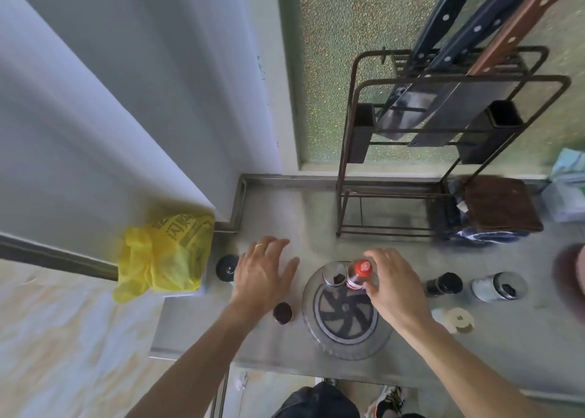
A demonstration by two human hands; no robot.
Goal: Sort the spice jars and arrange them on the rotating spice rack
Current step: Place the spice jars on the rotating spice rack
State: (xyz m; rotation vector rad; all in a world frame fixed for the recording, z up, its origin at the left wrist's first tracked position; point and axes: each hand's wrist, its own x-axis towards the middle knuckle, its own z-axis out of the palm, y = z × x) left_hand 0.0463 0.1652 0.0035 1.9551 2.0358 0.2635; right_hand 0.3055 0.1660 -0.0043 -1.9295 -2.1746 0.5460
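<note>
The round clear rotating rack [319, 338] lies on the steel counter between my hands. At its far edge stand a metal-lidded jar [334, 274] and a red-capped bottle [359, 275]. My right hand [392, 287] grips the red-capped bottle from the right, fingers curled round it. Over the counter left of the rack, my left hand [264, 273] hovers with fingers spread, holding nothing. A dark-lidded jar [282, 312] stands by my left wrist. A black-lidded jar [227, 267] stands further left. Right of the rack are a black jar [443, 284], a metal-lidded jar of white powder [498, 286] and a cream-lidded jar [459, 320].
A dark wire knife rack [345, 177] with several cleavers stands at the back right of the counter [285, 208], a folded brown cloth [500, 205] beside it. A yellow plastic bag [167, 259] sits at the counter's left end. The counter's front edge runs just below the rotating rack.
</note>
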